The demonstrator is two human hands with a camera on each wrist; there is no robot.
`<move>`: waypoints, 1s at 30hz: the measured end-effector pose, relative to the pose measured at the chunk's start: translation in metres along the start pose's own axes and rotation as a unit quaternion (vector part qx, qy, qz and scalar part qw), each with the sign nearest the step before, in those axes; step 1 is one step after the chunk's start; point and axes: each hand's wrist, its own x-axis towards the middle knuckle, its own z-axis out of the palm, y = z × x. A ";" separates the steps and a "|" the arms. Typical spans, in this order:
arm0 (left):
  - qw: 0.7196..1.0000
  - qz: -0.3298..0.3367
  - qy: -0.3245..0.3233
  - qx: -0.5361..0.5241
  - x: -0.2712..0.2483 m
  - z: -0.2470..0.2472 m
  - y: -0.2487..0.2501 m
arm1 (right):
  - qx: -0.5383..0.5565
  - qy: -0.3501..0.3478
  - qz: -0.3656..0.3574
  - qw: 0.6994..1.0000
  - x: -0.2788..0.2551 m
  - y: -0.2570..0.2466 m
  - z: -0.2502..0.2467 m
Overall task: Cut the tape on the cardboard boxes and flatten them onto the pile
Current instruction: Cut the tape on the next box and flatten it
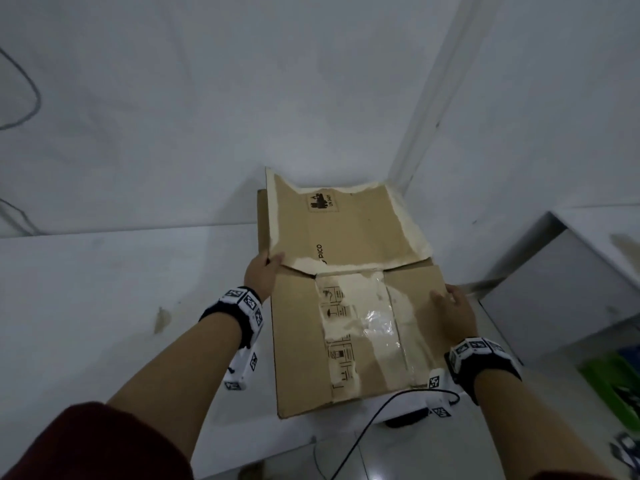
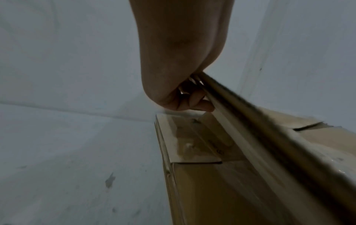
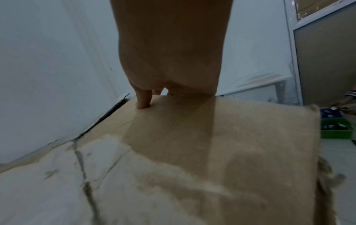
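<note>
I hold a flattened brown cardboard box (image 1: 346,341) level in front of me, its torn far flap (image 1: 346,230) folded out toward the wall corner. Shiny clear tape (image 1: 374,323) and ripped pale patches cover its middle. My left hand (image 1: 265,268) grips the box's left edge; in the left wrist view its fingers (image 2: 194,102) curl under that edge (image 2: 269,144). My right hand (image 1: 453,306) holds the right edge, with the thumb (image 3: 143,100) pressed on top of the cardboard (image 3: 212,152). A pile of flat cardboard (image 1: 262,216) (image 2: 192,152) lies just below, against the corner.
White walls meet in a corner (image 1: 405,168) right behind the pile. A white and grey cabinet (image 1: 554,289) stands to the right, with a green crate (image 1: 613,382) on the floor beside it. A black cable (image 1: 374,420) trails under the box. Another person's hand (image 3: 346,103) reaches near the crate.
</note>
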 end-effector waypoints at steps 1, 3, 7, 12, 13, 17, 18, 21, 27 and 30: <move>1.000 -0.013 -0.010 0.009 0.005 0.007 -0.010 | -0.011 0.005 0.018 1.000 0.005 0.006 0.003; 0.998 -0.038 -0.032 0.032 0.016 0.020 -0.029 | -0.039 0.006 0.041 0.998 0.016 0.019 0.010; 0.992 -0.103 -0.028 0.070 0.032 0.038 -0.061 | -0.094 -0.016 0.055 0.994 0.034 0.034 0.024; 0.976 -0.154 0.032 0.148 0.048 0.040 -0.081 | -0.104 0.016 0.073 0.992 0.049 0.043 0.039; 0.975 -0.161 0.036 0.146 0.051 0.040 -0.083 | -0.105 0.020 0.072 0.992 0.052 0.042 0.041; 0.989 -0.136 0.017 0.045 0.063 0.050 -0.088 | -0.107 0.052 0.083 0.989 0.057 0.035 0.052; 0.989 -0.145 0.019 0.032 0.063 0.054 -0.087 | -0.112 0.060 0.087 0.988 0.058 0.033 0.056; 0.982 -0.170 0.024 0.075 0.060 0.065 -0.091 | -0.182 0.061 0.090 0.977 0.055 0.033 0.071; 0.963 -0.211 0.027 0.165 0.059 0.071 -0.101 | -0.317 -0.061 0.065 0.944 0.028 0.031 0.103; 0.962 -0.206 -0.001 0.179 0.061 0.070 -0.103 | -0.341 -0.095 0.093 0.931 0.027 0.034 0.107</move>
